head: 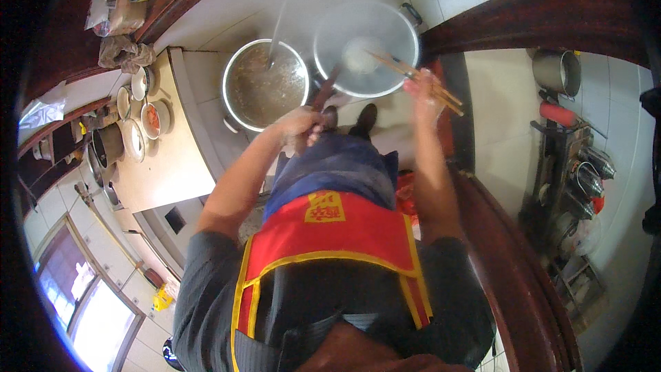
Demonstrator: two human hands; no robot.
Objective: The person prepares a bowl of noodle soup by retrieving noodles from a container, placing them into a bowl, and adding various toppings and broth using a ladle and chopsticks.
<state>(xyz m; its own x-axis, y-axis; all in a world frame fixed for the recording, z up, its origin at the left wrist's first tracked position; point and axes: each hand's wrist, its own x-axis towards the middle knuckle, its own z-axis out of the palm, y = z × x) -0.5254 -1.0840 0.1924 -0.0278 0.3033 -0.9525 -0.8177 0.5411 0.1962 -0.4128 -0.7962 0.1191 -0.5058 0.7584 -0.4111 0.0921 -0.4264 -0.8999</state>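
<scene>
My left hand point(299, 125) grips a dark brown handle point(325, 90) that points into the large steaming pot point(323, 73). Steam blurs the handle's far end, so I cannot tell what tool it is. Long wooden chopsticks point(396, 65) are in my right hand point(424, 92), held over the same pot. Their tips reach a pale round mass point(360, 56) in the pot, whose nature the steam hides. Left of it stands a smaller metal pot point(227, 95) of brown broth point(263, 85), with a metal utensil handle point(277, 31) slanting up out of it.
Several bowls, one with orange-red food point(152, 120), line the pale counter point(175, 165) at left. A dark wooden ledge point(537, 15) borders the pots' right. Farther right are a grey metal pot point(555, 73) and a rack point(560, 165) with metal vessels. My shoes point(365, 118) show below the pots.
</scene>
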